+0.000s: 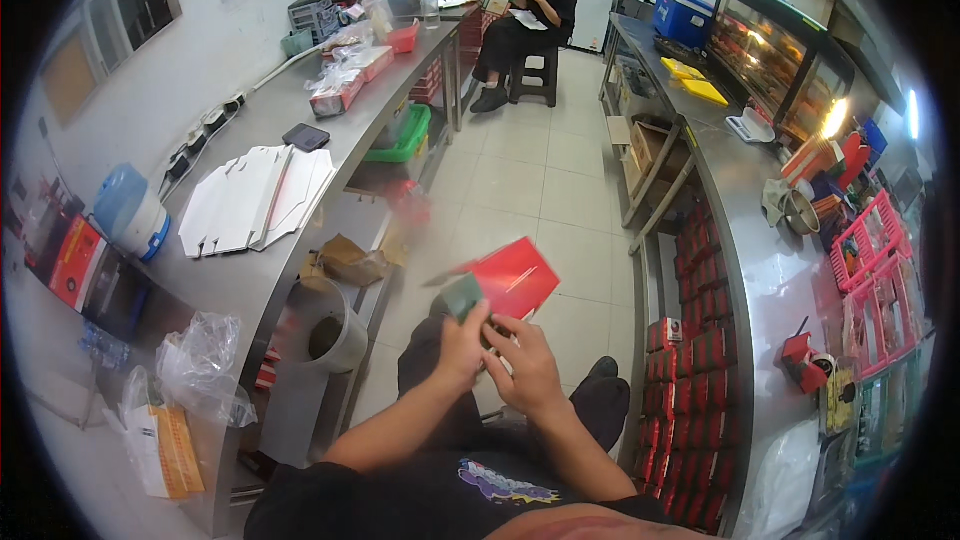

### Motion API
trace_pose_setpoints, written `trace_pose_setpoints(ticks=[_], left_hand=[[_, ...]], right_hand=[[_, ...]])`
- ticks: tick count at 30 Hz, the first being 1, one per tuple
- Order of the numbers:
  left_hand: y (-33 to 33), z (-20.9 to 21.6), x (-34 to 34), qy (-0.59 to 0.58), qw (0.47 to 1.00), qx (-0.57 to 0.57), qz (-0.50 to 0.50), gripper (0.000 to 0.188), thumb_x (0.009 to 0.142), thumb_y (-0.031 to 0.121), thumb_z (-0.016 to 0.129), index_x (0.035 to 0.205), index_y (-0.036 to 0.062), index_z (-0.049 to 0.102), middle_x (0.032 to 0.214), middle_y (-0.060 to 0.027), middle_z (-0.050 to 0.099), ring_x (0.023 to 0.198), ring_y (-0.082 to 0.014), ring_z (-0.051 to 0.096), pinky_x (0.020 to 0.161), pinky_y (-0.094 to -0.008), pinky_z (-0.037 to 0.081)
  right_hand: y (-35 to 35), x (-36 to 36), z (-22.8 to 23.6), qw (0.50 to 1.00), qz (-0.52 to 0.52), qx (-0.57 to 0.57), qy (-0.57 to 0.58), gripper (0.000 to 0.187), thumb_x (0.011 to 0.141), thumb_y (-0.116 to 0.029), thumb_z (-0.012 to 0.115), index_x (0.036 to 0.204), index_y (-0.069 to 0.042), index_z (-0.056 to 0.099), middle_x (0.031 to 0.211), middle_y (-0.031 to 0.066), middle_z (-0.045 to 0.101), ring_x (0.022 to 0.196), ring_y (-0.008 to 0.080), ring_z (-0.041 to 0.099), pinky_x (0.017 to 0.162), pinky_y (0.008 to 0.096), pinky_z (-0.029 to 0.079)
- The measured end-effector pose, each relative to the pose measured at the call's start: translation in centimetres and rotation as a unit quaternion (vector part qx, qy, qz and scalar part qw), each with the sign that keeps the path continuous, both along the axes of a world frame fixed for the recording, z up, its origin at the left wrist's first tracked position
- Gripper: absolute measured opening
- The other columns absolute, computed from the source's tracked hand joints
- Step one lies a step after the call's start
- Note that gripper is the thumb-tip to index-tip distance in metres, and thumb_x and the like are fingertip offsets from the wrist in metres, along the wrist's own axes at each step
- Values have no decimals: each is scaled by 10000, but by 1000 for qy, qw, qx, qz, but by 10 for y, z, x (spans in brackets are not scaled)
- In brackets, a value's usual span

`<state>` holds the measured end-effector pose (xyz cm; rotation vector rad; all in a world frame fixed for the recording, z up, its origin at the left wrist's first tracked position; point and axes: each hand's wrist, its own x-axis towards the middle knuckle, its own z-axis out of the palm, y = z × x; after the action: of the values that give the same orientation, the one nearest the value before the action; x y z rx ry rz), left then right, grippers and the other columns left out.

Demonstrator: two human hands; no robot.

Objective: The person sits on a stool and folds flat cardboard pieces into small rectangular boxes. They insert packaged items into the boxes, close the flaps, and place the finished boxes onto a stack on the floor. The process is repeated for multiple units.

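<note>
Over my lap, both hands are on a partly folded carton [518,278], red on its broad panel with a dark green flap at its near left. My left hand [462,348] grips its near edge, thumb raised against the green flap. My right hand [524,362] is curled at the carton's near corner, fingers bent and close to the left hand's fingers. The carton's underside and the right fingertips' exact contact are hidden. On the steel bench to the left lies a stack of flat white carton blanks [235,198].
Beside the blanks lies a dark phone [306,137]. A whitish bin [328,328] stands under the left bench [345,155]. Stacked red boxes [690,380] fill the shelf beneath the right bench [745,240]. Farther off, a seated person [535,10] holds a yellow-and-green carton.
</note>
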<state>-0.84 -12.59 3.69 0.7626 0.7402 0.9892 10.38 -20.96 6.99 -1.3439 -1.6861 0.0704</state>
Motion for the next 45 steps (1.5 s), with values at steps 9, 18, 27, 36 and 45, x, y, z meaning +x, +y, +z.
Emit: trace_pose_setpoints(ticks=[9,18,27,36,45], left_hand=[[-17,51,-36,-117,993,12,-16,328,1059,158,539,1356,24,495,1185,-115,660,1010,-203,688,828,-360,596],[-26,71,-39,-247,967,26,-60,369,1077,152,483,1427,36,484,1365,-140,618,1253,-257,626,1082,-444,518],[-32,44,-22,-73,990,114,-29,292,1046,207,635,1274,26,607,1184,-85,687,1061,-157,680,936,-337,593],[-30,46,-30,53,987,65,-138,304,1062,244,612,1145,-37,693,1051,-83,728,928,-122,703,806,-269,599],[-16,44,-28,-36,990,27,-130,301,1097,209,502,1269,-12,611,1197,-111,683,1073,-196,690,926,-368,594]], right_hand=[[-22,9,18,996,86,-31,-15,668,797,-46,770,1434,-96,575,1507,212,492,1358,403,507,1118,464,441],[-27,-7,26,992,115,50,31,892,826,-119,798,1579,-4,335,1587,264,387,1469,430,393,1197,461,348],[-21,-20,17,930,3,86,357,606,1005,-29,521,1571,12,308,1601,257,369,1369,304,519,1139,404,409],[-14,9,29,990,-76,54,102,412,812,-25,810,1214,-13,724,1333,188,577,1046,283,655,902,380,560],[-23,36,37,995,73,-6,63,287,747,-54,862,1011,-15,756,1085,120,713,1186,330,657,951,398,562]])
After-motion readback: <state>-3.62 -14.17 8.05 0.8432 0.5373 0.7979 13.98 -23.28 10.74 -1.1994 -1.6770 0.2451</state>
